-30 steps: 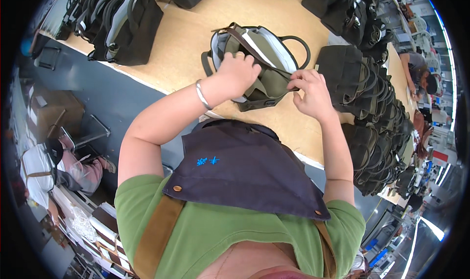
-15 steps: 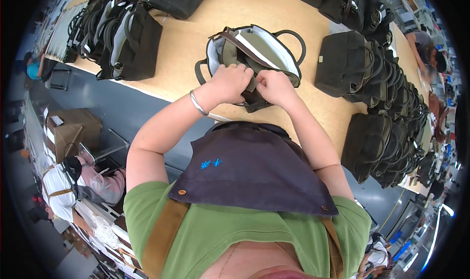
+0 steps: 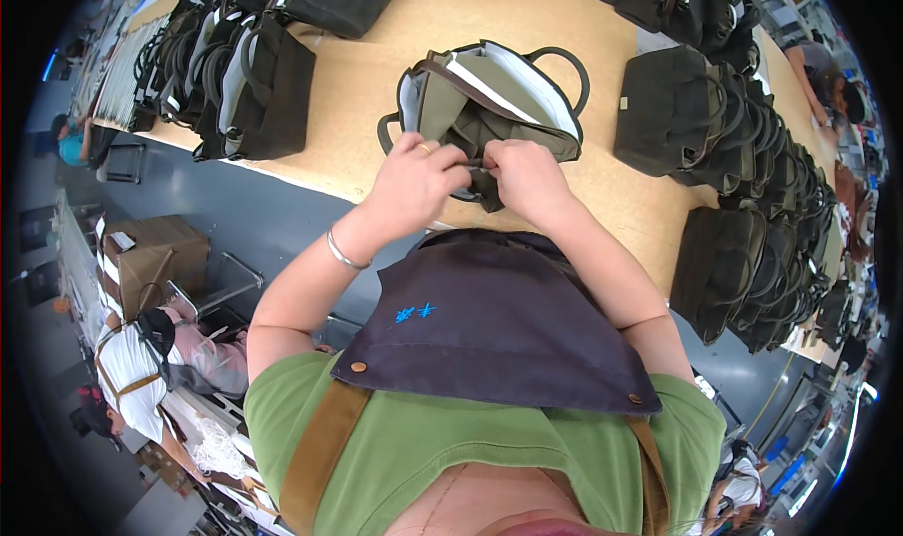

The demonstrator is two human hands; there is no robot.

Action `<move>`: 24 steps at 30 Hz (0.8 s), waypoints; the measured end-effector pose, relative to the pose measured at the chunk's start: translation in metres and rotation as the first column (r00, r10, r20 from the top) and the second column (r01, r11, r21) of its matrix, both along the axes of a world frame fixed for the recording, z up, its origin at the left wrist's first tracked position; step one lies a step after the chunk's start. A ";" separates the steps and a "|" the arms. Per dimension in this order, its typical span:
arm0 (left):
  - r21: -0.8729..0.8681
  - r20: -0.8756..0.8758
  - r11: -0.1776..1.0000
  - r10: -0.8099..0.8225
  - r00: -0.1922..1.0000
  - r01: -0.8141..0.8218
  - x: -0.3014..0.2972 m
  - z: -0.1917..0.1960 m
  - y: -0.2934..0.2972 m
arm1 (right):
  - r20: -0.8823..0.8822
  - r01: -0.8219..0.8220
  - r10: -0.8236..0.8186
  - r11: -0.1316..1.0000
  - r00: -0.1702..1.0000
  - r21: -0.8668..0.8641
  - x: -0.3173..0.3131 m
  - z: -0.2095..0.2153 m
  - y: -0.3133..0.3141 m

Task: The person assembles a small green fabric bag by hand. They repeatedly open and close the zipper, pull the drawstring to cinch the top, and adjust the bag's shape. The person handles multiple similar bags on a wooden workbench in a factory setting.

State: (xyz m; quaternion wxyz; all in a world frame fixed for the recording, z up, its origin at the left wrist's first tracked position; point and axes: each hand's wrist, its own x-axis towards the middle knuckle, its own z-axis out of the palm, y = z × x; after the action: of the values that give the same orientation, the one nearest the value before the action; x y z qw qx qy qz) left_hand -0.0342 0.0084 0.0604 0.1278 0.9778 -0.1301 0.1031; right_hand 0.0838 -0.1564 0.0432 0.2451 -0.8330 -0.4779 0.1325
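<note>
A dark handbag point(image 3: 562, 147) with an olive lining and two looped handles stands on the table in front of me, its mouth gaping. White edging and a brown strip run across its opening. My left hand point(image 3: 420, 181) pinches the near rim of the bag, fingertips pressed together. Close beside it, my right hand point(image 3: 523, 177) grips the same near edge between thumb and curled fingers. The bit of fabric between the two hands is mostly covered by my fingers.
Several dark bags point(image 3: 254, 89) stand in a row at the left of the wooden table point(image 3: 451, 9). More bags point(image 3: 663, 108) crowd the right side. A brown carton point(image 3: 155, 259) sits on the floor at left, near a seated person point(image 3: 136, 376) in white.
My left hand has drawn back out of the bag's mouth toward its near rim. The right hand has shifted slightly toward me, and more of the lining shows.
</note>
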 end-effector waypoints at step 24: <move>0.011 0.039 0.984 0.178 0.983 -0.178 0.007 -0.007 -0.022 | -0.408 -0.122 0.070 0.987 0.910 -0.103 0.035 0.007 -0.011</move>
State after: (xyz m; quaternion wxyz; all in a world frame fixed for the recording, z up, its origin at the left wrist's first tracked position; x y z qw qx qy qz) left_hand -0.0273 -0.0136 0.0530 0.1085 0.9843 -0.0453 0.1317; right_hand 0.1193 -0.1670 0.0505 0.2782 -0.7772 -0.4482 0.3431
